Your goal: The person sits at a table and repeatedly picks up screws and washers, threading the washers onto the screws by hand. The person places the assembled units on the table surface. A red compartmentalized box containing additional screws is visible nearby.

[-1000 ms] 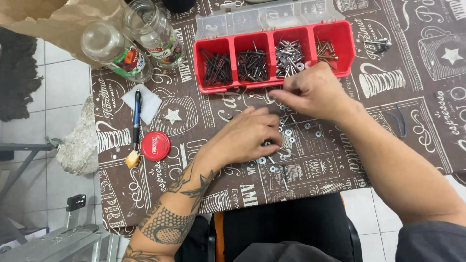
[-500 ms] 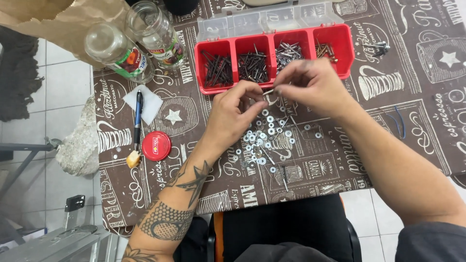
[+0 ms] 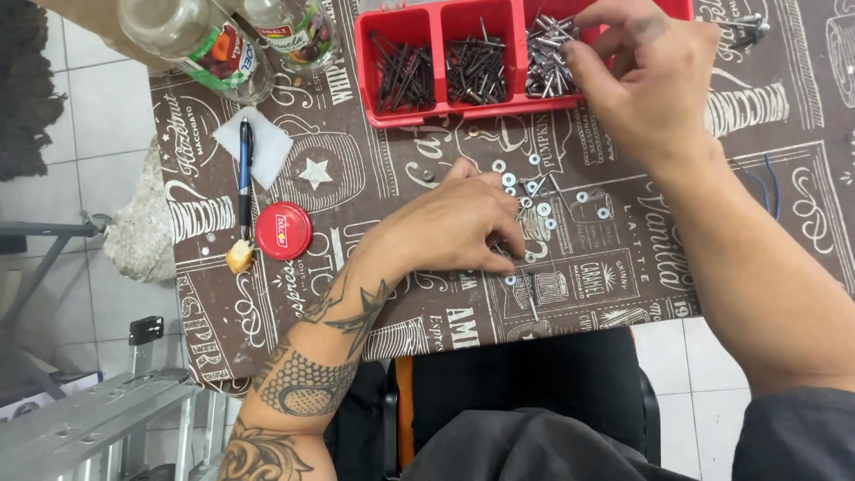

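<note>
At about ten o'clock we see two clear glass jars [image 3: 200, 40] with printed labels, standing close together at the edge of the brown patterned tablecloth [image 3: 356, 191]. Below them, toward nine o'clock, a blue pen [image 3: 245, 169] lies across a white paper scrap [image 3: 270, 147], and a red round lid [image 3: 283, 230] sits just beside the pen's lower end. At seven o'clock we find a grey metal ladder [image 3: 85, 423] over the white tiled floor [image 3: 89, 116].
</note>
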